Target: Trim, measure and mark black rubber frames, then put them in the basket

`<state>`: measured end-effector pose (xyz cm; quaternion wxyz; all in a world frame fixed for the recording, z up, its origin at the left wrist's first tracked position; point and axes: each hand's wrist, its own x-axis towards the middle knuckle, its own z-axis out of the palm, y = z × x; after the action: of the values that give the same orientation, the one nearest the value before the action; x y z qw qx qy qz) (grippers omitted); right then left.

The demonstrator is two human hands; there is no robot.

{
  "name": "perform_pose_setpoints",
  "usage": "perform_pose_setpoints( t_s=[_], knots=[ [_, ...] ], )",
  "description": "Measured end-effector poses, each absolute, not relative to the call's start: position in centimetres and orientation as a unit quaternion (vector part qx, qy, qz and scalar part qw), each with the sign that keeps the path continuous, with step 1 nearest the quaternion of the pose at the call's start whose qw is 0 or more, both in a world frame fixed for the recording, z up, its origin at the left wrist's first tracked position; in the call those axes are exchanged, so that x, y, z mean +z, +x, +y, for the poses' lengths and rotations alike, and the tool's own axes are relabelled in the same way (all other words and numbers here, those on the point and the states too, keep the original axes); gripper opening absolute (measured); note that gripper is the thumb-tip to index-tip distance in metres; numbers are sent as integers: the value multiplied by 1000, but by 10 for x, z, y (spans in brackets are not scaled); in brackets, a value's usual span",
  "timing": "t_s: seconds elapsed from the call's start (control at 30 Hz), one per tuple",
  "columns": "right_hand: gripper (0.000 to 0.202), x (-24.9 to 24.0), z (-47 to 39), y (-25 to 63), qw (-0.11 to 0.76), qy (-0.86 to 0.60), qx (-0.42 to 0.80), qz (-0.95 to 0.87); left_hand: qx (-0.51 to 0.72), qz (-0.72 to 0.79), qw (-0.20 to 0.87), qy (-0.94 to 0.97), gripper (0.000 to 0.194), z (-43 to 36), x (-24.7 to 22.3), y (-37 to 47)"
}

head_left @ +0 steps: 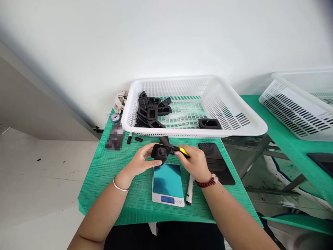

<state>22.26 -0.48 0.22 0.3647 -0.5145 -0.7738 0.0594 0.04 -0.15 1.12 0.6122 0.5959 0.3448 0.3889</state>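
My left hand [145,159] is closed around a black plastic part [159,153], with the thumb along its lower edge. A tool with a yellow-and-black handle [184,151] is in the closed fingers of my right hand [195,161]. Its dark front end meets the right side of the part, and its exact kind is hard to make out. Both hands are above a digital scale [168,184] whose blue display reads about 0.0. A white marker [190,190] lies right of the scale, below my right hand.
Behind my hands stands a white basket [234,132] with many black plastic parts [152,114] heaped at its left and one part [209,123] at the right. A dark phone-like slab [217,163] lies to the right. A small black cap [138,139] and a second basket [293,118] are nearby.
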Motion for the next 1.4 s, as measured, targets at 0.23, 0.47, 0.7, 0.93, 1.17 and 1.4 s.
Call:
perform_pose_setpoints(
  t_s=[0.23,0.47,0.7,0.93,1.17,1.4],
  knots=[
    [41,3,-5,223,362,-466,57,-805,383,350,611,598,55,-2,13,-1],
    [41,-3,4,228,279,-564,49,-775,432,330,644,538,55,-1,9,-6],
    [31,-4,5,222,195,-495,77,-843,553,315,679,366,42,3,18,-13],
    [21,-2,5,221,209,-478,137,-842,574,314,690,311,38,6,20,-15],
    [15,-8,15,241,199,-571,61,-794,582,313,698,277,46,7,18,-12],
    [15,-14,20,261,169,-622,138,-752,570,300,692,326,49,7,16,-12]
  ],
)
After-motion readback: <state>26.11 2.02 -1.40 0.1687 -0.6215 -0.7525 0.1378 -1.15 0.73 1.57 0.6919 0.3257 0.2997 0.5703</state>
